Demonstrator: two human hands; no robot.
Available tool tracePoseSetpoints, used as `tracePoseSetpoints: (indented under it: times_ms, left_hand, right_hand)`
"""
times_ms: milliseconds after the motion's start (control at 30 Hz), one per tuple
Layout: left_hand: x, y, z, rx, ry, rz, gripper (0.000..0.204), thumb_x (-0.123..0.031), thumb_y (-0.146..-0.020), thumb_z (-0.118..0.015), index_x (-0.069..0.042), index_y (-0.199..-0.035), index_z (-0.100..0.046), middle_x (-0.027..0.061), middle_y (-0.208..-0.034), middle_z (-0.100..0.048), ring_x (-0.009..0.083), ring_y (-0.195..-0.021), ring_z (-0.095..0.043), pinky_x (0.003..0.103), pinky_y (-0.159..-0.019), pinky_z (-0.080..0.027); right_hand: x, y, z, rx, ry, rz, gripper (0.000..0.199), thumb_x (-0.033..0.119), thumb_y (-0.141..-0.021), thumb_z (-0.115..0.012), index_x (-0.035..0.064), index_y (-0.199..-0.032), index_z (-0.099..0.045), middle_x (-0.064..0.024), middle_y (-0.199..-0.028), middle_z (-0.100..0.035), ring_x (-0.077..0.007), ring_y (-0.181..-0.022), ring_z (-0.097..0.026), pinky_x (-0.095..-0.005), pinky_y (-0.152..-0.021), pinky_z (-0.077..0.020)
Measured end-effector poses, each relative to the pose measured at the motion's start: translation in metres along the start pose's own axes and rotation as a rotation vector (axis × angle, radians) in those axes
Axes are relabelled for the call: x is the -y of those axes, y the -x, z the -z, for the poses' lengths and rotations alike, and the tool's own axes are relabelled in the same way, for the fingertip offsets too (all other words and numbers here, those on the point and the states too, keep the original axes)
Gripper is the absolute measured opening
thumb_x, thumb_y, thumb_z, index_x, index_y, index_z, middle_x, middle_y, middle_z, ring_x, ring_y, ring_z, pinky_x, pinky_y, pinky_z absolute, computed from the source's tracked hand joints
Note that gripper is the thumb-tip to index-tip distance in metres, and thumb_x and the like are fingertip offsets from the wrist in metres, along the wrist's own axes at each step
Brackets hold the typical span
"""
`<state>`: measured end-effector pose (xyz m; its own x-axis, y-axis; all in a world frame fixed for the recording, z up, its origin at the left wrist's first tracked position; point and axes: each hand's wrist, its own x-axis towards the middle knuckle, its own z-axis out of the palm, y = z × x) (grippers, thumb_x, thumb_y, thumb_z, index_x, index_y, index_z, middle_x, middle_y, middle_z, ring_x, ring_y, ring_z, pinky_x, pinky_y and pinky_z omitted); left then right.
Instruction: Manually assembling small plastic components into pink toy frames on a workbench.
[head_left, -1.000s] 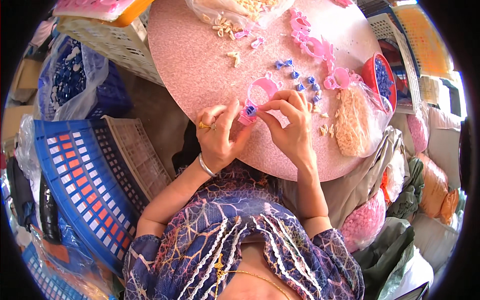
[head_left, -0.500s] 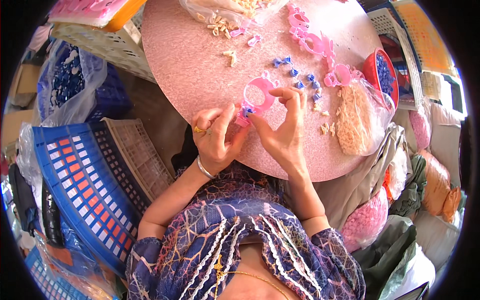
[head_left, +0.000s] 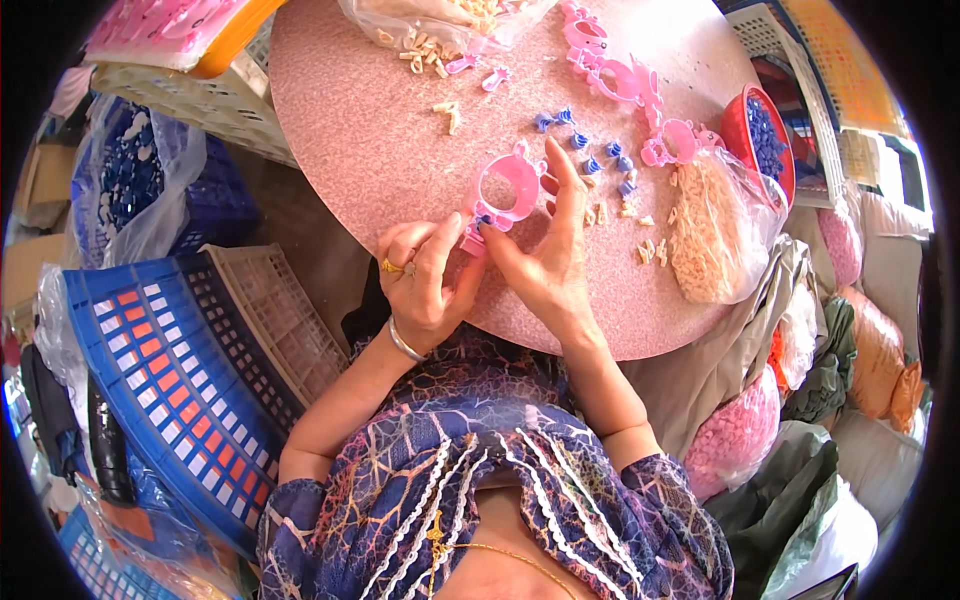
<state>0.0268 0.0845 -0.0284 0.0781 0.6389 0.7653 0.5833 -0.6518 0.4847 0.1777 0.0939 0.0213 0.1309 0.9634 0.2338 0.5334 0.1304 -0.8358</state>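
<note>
The left hand (head_left: 420, 285) pinches the lower end of a pink ring-shaped piece (head_left: 520, 209), held between 1 and 2 o'clock from that hand, over the pink surface (head_left: 380, 150). The right hand (head_left: 553, 272), its fingertips bunched at the piece 1 second ago, has now spread: a finger points towards 12 o'clock, while the thumb rests against a small blue part (head_left: 483, 222) at the ring's 7 o'clock. Loose blue pieces (head_left: 592, 165) lie around 1 o'clock from the right hand, a red bowl (head_left: 736, 135) at 2.
</note>
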Motion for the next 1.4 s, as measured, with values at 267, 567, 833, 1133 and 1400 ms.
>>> tracePoseSetpoints:
  times_ms: [267,567,833,1133,1400]
  left_hand:
    - [-0.007,-0.001,-0.003,0.019,-0.165,0.127,0.065,-0.019,-0.078,-0.081,0.003,-0.131,-0.052,0.0084,-0.101,-0.066,0.0274,-0.093,-0.057,0.043,-0.085,-0.043]
    - [-0.015,-0.007,-0.001,0.130,-0.259,0.183,0.063,-0.013,-0.084,-0.074,0.004,-0.138,-0.045,0.0129,-0.109,-0.064,0.0314,-0.101,-0.058,0.045,-0.093,-0.042]
    - [-0.013,-0.008,-0.003,0.147,-0.252,0.189,0.067,-0.014,-0.083,-0.075,0.001,-0.140,-0.043,0.0122,-0.111,-0.063,0.0320,-0.104,-0.057,0.045,-0.095,-0.039]
    - [-0.014,-0.011,-0.005,0.133,-0.255,0.149,0.066,-0.017,-0.082,-0.074,0.000,-0.139,-0.044,0.0134,-0.102,-0.062,0.0319,-0.099,-0.057,0.046,-0.092,-0.038]
    - [-0.014,-0.009,-0.002,0.145,-0.254,0.165,0.065,-0.016,-0.083,-0.075,-0.001,-0.138,-0.045,0.0119,-0.104,-0.063,0.0308,-0.100,-0.057,0.046,-0.092,-0.039]
  right_hand:
    - [-0.031,-0.045,0.085,-0.404,0.717,0.101,0.038,0.003,-0.081,-0.065,0.0046,-0.120,-0.064,-0.0147,-0.122,-0.061,-0.0350,-0.116,-0.054,-0.0466,-0.100,-0.0406]
    - [-0.090,-0.071,0.129,-0.280,0.738,0.121,0.023,0.014,-0.084,-0.066,0.0104,-0.106,-0.073,-0.0102,-0.114,-0.070,-0.0321,-0.110,-0.060,-0.0437,-0.099,-0.0376]
    - [-0.094,-0.069,0.114,-0.207,0.897,0.130,0.026,0.012,-0.081,-0.069,0.0120,-0.106,-0.073,-0.0082,-0.123,-0.065,-0.0294,-0.118,-0.055,-0.0448,-0.100,-0.0337]
    - [-0.075,-0.069,0.096,-0.086,0.762,0.233,0.026,0.012,-0.082,-0.072,0.0093,-0.108,-0.071,-0.0071,-0.095,-0.072,-0.0260,-0.100,-0.062,-0.0366,-0.092,-0.0417]
    - [-0.092,-0.080,0.136,-0.409,0.451,0.129,0.024,0.000,-0.084,-0.070,0.0036,-0.108,-0.070,-0.0054,-0.083,-0.070,-0.0133,-0.079,-0.066,-0.0257,-0.070,-0.0504]
